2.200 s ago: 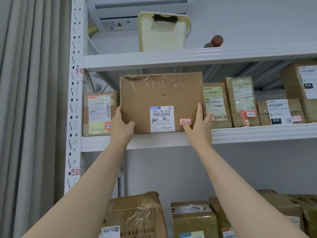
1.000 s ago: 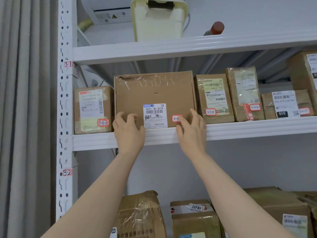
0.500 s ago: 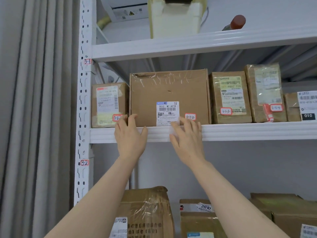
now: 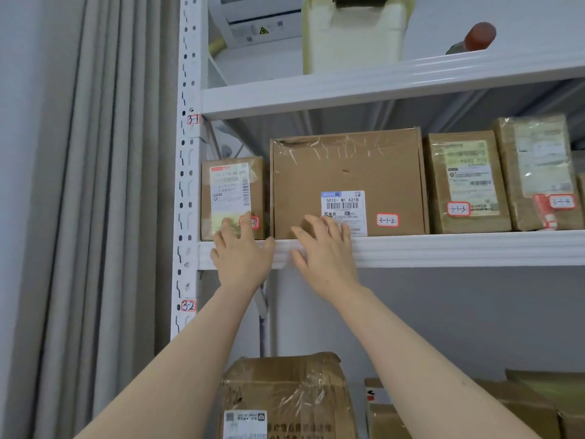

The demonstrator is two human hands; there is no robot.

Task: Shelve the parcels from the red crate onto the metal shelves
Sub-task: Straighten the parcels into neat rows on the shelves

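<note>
A large brown cardboard parcel point(image 4: 348, 172) with a white barcode label and a red-edged tag "3-1-2" stands upright on the white metal shelf point(image 4: 443, 248). A smaller parcel point(image 4: 232, 188) stands to its left, and two more parcels point(image 4: 465, 182) to its right. My left hand point(image 4: 242, 251) is spread flat over the shelf's front edge, fingertips against the small parcel's lower face. My right hand point(image 4: 326, 248) is spread too, fingers over the large parcel's bottom edge. Neither hand grips anything. The red crate is out of view.
The perforated white upright point(image 4: 188, 185) carries tags "3-1" and "3-2". A grey curtain point(image 4: 95, 217) hangs on the left. A cream tub point(image 4: 351, 33) and a red-capped bottle point(image 4: 476, 38) sit on the top shelf. More taped parcels point(image 4: 285, 394) fill the shelf below.
Both hands let go of the large parcel after sliding it onto the shelf, then dropped to the shelf edge and shifted left. My view has also turned a little.
</note>
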